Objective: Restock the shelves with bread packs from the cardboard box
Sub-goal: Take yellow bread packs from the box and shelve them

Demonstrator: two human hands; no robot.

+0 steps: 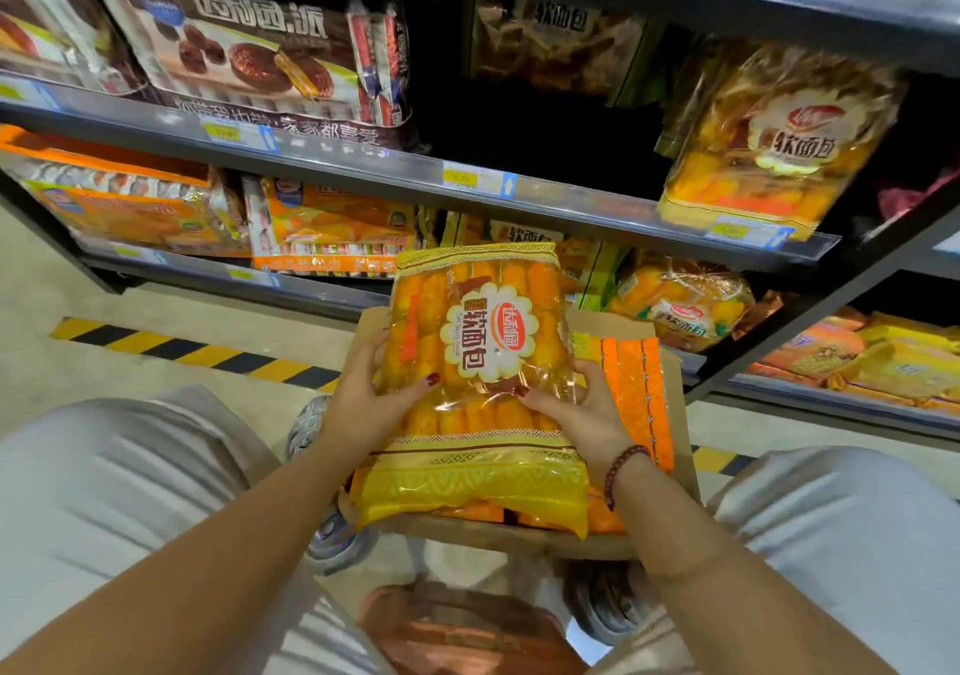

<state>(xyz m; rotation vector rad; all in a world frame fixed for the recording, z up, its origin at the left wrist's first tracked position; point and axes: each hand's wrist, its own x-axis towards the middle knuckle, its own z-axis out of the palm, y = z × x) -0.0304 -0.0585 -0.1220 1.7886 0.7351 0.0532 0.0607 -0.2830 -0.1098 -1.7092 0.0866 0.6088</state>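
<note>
A yellow-and-orange bread pack (480,362) is held flat above the cardboard box (680,404) on the floor. My left hand (369,393) grips its left edge, thumb on top. My right hand (576,409) grips its right edge, also with the thumb on top. More orange packs (636,388) lie in the box under it. On the middle shelf (571,201) a matching bread pack (774,139) stands at the right, and a dark gap (530,118) lies to its left.
A large brown cake pack (260,50) fills the middle shelf's left side. The lower shelf holds orange packs (332,227) and bread packs (680,305). Yellow-black floor tape (197,352) runs before the shelf. My knees frame the box.
</note>
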